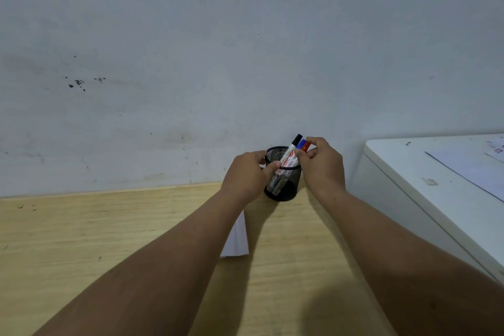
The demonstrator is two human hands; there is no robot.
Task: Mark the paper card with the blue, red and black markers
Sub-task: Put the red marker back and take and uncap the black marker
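A black mesh pen cup (286, 188) stands on the wooden table by the wall. Three markers lean in it: a black-capped marker (296, 142), a blue-capped marker (301, 144) and a red-capped marker (306, 146). My left hand (249, 174) grips the cup's left side, thumb on the rim. My right hand (321, 163) pinches the red-capped marker near its cap, fingers touching the blue one too. The white paper card (237, 237) lies on the table in front of the cup, mostly hidden under my left forearm.
A wooden table (109, 240) runs along a scuffed grey wall (191, 63). A white cabinet or appliance (436, 191) stands at the right, with sheets of paper (474, 163) on top.
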